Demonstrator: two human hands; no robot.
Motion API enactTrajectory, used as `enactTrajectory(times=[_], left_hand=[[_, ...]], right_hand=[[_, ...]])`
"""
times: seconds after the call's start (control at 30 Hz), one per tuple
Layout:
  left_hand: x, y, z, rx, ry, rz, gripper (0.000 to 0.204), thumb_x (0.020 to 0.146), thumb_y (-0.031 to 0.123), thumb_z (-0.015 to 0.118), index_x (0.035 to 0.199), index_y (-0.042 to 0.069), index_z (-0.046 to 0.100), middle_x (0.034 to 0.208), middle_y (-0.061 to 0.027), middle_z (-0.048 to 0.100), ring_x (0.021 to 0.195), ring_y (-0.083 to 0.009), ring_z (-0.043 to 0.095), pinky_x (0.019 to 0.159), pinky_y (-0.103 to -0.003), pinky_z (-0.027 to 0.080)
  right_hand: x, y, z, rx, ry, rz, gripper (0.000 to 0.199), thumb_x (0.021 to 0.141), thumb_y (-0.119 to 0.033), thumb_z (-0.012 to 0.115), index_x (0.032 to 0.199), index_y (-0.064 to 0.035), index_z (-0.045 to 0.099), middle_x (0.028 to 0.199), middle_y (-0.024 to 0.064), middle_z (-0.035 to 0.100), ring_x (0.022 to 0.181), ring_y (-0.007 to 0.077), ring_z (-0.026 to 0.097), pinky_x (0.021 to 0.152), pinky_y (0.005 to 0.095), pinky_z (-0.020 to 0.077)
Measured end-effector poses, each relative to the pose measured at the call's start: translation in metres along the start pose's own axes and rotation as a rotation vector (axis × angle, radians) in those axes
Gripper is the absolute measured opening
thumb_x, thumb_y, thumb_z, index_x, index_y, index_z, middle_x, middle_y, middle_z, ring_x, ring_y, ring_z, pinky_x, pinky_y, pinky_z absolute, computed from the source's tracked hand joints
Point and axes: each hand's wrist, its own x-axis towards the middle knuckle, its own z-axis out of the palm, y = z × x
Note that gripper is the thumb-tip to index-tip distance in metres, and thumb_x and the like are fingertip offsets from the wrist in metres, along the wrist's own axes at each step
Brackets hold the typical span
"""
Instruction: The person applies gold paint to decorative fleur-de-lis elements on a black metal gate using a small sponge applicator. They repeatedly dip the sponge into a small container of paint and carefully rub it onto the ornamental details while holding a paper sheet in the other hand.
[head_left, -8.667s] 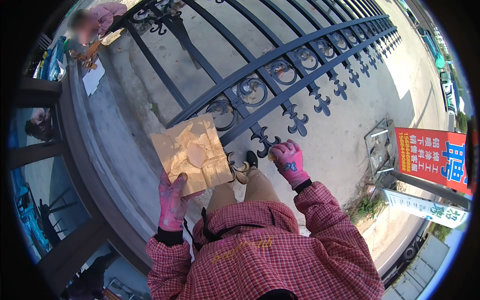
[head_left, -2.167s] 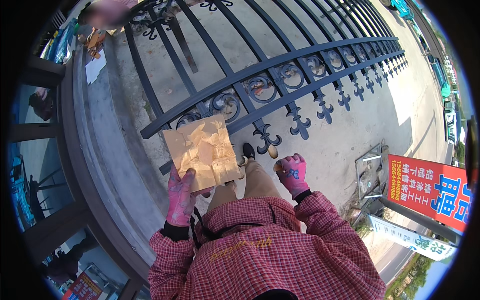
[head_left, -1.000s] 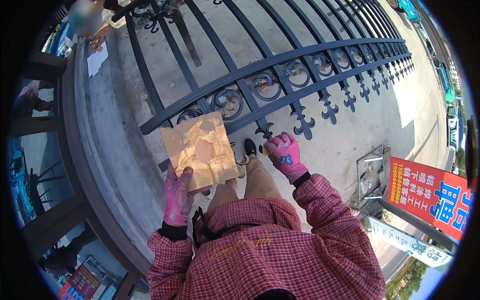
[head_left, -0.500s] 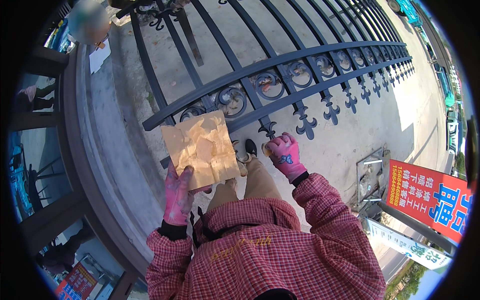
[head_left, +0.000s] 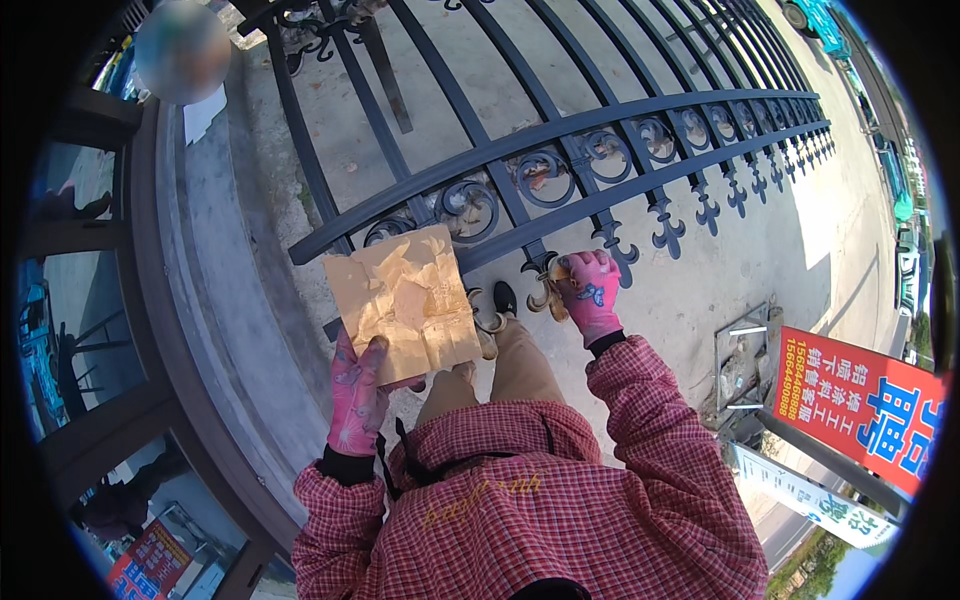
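1. With our left hand (head_left: 357,395) we hold a card (head_left: 405,300), which is brown, almost square, its surface wrinkled and torn, with a golden shine.
2. The left thumb presses the lower edge from the front and the other fingers go behind, so they are clamped on the card.
3. Our right hand (head_left: 590,285) has its fingers curled together on a small tan pad (head_left: 562,270), mostly hidden.
4. The pad is at a curled tip (head_left: 540,290) with golden colour; if they touch, we cannot tell.
5. The fence (head_left: 500,150) is dark, with straight bars and round scrolls.
6. Below, the ground (head_left: 680,290) is pale and hard.
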Motion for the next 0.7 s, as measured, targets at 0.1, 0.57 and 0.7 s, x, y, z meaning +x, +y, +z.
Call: enactTrajectory(times=[0.1, 0.57, 0.7], left_hand=[[0.002, 0.0, 0.0, -0.001, -0.022, 0.011, 0.046, 0.093, 0.019, 0.055, 0.135, 0.009, 0.038, 0.121, -0.0125, 0.056, 0.093, -0.026, 0.067, 0.06, -0.037, 0.063], [0.007, 0.002, 0.001, -0.005, 0.0, 0.002, 0.045, 0.095, 0.017, 0.051, 0.137, 0.011, 0.037, 0.121, -0.012, 0.056, 0.094, -0.0253, 0.067, 0.06, -0.035, 0.062], [0.006, 0.002, 0.002, -0.019, -0.008, 0.032, 0.045, 0.094, 0.017, 0.051, 0.137, 0.011, 0.037, 0.121, -0.0118, 0.056, 0.094, -0.025, 0.066, 0.06, -0.035, 0.062]], right_hand=[[0.005, -0.003, -0.007, 0.037, -0.006, 0.015, 0.029, 0.059, -0.012, 0.072, 0.088, -0.0141, 0.064, 0.094, 0.001, 0.063, 0.095, 0.0267, 0.055, 0.088, 0.0411, 0.0384], [0.015, -0.004, -0.009, 0.05, 0.046, 0.003, 0.031, 0.06, -0.012, 0.074, 0.089, -0.0125, 0.065, 0.089, 0.003, 0.064, 0.093, 0.0271, 0.056, 0.085, 0.0413, 0.041], [0.011, -0.006, -0.005, 0.047, 0.01, 0.166, 0.03, 0.059, -0.016, 0.073, 0.088, -0.0149, 0.066, 0.094, 0.0015, 0.064, 0.095, 0.0274, 0.054, 0.087, 0.0407, 0.0388]])
